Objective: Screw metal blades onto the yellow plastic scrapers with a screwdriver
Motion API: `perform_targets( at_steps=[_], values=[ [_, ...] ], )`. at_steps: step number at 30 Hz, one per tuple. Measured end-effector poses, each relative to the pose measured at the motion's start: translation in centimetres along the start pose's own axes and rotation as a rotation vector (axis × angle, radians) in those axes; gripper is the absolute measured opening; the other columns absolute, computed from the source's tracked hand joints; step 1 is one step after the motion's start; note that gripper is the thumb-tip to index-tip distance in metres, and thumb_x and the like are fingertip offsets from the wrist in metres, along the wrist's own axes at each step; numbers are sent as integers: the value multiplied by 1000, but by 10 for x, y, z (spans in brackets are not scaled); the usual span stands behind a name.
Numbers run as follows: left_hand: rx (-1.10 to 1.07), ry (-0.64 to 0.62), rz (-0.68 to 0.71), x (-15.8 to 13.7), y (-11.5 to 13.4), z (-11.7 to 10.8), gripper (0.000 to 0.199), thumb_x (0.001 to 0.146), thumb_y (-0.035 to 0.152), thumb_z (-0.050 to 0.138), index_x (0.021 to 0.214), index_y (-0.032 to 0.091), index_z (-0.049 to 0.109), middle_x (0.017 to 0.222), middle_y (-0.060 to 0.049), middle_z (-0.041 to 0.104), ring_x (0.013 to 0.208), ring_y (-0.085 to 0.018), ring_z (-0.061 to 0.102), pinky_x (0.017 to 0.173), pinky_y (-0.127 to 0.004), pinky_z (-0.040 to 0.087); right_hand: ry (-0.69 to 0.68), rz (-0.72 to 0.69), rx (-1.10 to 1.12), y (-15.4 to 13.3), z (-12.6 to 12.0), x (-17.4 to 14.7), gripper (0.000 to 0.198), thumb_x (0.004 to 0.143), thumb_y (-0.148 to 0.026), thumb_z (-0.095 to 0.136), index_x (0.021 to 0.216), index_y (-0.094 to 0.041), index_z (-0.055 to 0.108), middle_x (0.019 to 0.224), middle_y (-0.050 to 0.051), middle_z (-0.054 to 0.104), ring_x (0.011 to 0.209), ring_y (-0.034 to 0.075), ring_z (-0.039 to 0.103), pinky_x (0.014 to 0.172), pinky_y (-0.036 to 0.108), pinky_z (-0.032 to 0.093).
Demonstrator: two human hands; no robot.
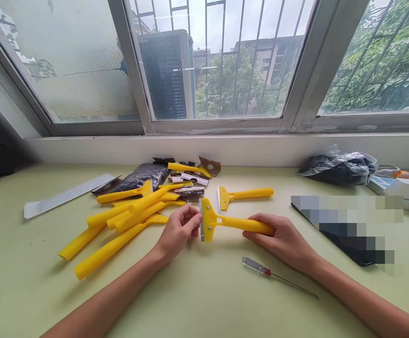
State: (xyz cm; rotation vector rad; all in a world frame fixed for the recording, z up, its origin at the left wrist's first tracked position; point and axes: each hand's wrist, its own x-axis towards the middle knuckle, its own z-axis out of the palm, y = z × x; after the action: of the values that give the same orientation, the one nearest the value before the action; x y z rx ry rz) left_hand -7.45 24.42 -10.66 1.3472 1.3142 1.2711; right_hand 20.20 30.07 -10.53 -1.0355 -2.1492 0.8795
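Note:
My right hand point(278, 237) is wrapped round the handle of a yellow scraper point(237, 224), its head pointing left. At that head, my left hand point(183, 225) pinches the metal blade point(202, 220) along its outer edge with thumb and fingers; the other fingertips are partly hidden. Just behind lies a second, smaller-looking scraper point(248, 193) with its blade also to the left. In front of my right hand rests a screwdriver point(257, 265) with a clear handle, a red collar and a thin shaft. Left of my hands is a pile of several yellow scrapers point(119, 241).
Behind the pile sit a black plastic bag point(142, 176) and opened packaging point(209, 165). A long pale strip point(68, 193) lies at left. On the right are a pixelated dark flat object point(345, 230), a clear-wrapped black bundle point(338, 167) and a power strip point(406, 190). Windows line the back.

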Motion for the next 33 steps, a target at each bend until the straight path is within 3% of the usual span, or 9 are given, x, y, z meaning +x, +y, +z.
perform_targets(
  at_steps=[10, 22, 33],
  values=[
    [-64, 7, -12, 1, 4, 0, 30, 87, 45, 67, 85, 15, 61, 68, 1, 59, 53, -8, 49, 48, -19, 39, -12, 9, -31, 0, -2, -1, 14, 92, -39, 69, 97, -26, 71, 82, -3, 69, 71, 18, 58, 65, 30, 43],
    [-104, 2, -52, 3, 4, -2, 32, 80, 44, 72, 78, 15, 60, 62, 1, 58, 50, -8, 48, 47, -20, 38, -6, -4, -64, 4, 0, -2, 15, 92, -39, 69, 98, -25, 71, 84, -1, 71, 72, 19, 60, 67, 30, 45],
    [-125, -25, -59, 1, 8, -4, 30, 78, 41, 74, 85, 14, 64, 65, 0, 60, 53, -9, 50, 50, -21, 40, 19, -5, -83, 3, 0, -3, 16, 92, -41, 69, 98, -26, 72, 85, -1, 71, 71, 20, 60, 66, 31, 46]
  ],
)
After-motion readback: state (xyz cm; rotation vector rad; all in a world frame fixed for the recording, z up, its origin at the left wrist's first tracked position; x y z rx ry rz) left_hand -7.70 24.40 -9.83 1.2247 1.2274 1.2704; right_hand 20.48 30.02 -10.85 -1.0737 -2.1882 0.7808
